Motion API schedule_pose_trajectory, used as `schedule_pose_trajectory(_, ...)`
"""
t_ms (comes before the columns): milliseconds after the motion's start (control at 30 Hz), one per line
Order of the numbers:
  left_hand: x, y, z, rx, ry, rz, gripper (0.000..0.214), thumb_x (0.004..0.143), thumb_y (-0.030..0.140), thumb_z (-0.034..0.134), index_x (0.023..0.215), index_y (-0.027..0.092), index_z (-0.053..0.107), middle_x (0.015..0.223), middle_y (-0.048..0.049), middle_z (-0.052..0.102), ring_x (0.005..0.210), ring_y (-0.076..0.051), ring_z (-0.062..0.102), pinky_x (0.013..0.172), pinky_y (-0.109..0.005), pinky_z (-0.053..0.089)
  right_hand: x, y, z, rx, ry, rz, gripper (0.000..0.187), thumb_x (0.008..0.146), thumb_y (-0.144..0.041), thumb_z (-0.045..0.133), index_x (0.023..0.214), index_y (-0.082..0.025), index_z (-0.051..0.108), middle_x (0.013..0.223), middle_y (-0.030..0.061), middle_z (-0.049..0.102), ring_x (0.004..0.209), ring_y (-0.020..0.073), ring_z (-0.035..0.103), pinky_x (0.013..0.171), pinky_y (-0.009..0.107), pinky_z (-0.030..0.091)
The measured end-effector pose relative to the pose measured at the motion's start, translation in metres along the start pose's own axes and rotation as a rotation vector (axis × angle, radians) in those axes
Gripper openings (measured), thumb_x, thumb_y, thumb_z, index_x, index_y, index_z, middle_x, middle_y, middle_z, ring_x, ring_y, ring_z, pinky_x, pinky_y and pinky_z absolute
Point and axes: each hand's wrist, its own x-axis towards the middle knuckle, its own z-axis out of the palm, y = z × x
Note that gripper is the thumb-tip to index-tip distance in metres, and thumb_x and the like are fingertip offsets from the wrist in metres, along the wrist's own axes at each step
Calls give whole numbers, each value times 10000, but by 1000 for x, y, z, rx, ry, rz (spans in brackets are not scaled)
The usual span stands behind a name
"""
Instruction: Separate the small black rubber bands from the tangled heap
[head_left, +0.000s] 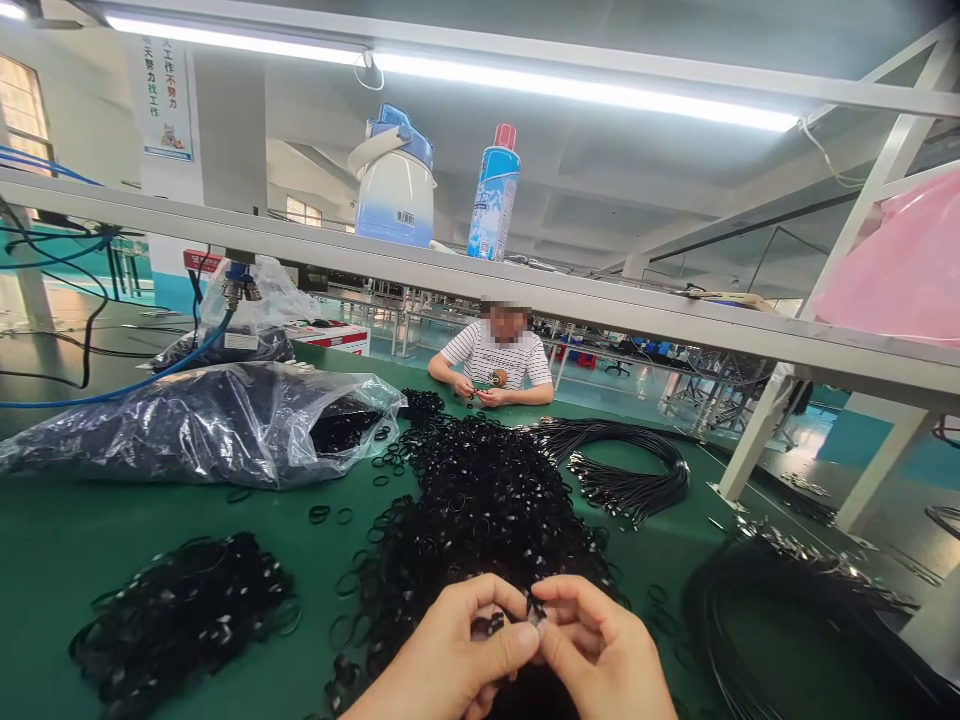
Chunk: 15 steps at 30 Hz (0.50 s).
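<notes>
Black rubber ring [534, 604] between left hand [446, 655], right hand [604, 645].

left hand [450, 655]: curled, pinching | right hand [604, 650]: curled, pinching

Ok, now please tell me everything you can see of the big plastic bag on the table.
The clear plastic bag lies on its side on the green table, left of the heap of loose black rings. It is thin, shiny and crumpled, and packed with small black rings, which show dark through the plastic. Its open mouth points right.
</notes>
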Motion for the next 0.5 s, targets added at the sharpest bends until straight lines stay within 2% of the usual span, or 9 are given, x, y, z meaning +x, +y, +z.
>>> schedule_pose_trajectory(67, 0, 0, 1, -13, 56, -11, 271, 714, 408, 652, 767, 165, 546, 542, 61, 481, 377, -32, 323, 359, -164, 205, -1, 2, 1, -59, 17, -34, 245, 692, -310, 644, 906, -190, 658, 760, 41, 691, 624, 205, 673, 610, 286, 530)
schedule_pose_trajectory(200, -1, 5, -3, -159, 118, -15, 251, 721, 385, 649, 701, 164, 534, 528, 70, 437, 414, -27, 269, 397, -170, 181, 0, -4, -8, -226, 53, -85, 132, 755, -306, 576, 789, -211, 661, 700, 15, 681, 619, 182, 670, 616, 245, 510)
schedule_pose_trajectory(267, -1, 7, -6, -169, 112, -33, 269, 709, 409, 662, 726, 163, 556, 515, 75, 425, 412, -24, 236, 403, -177, 152, 1, -9, -12, -280, 63, -110, 134, 773, -303, 558, 771, -217, 660, 702, 9, 678, 633, 174, 664, 614, 231, 504)
schedule_pose_trajectory(400, -2, 8, -6, -112, 60, -122, 257, 682, 382, 678, 804, 168, 609, 469, 85, 404, 382, -20, 198, 407, -195, 83, -1, -15, -6, -299, -37, -248, 160, 745, -221, 575, 873, -242, 668, 844, 1, 688, 746, 163, 647, 633, 201, 493)
schedule_pose_trajectory(500, -2, 8, -4, -118, 35, -149, 215, 684, 345, 668, 790, 164, 620, 472, 86, 391, 380, -17, 180, 407, -203, 72, -3, -15, -1, -316, 16, -235, 94, 761, -235, 563, 761, -235, 657, 732, -22, 670, 645, 141, 616, 604, 196, 465)
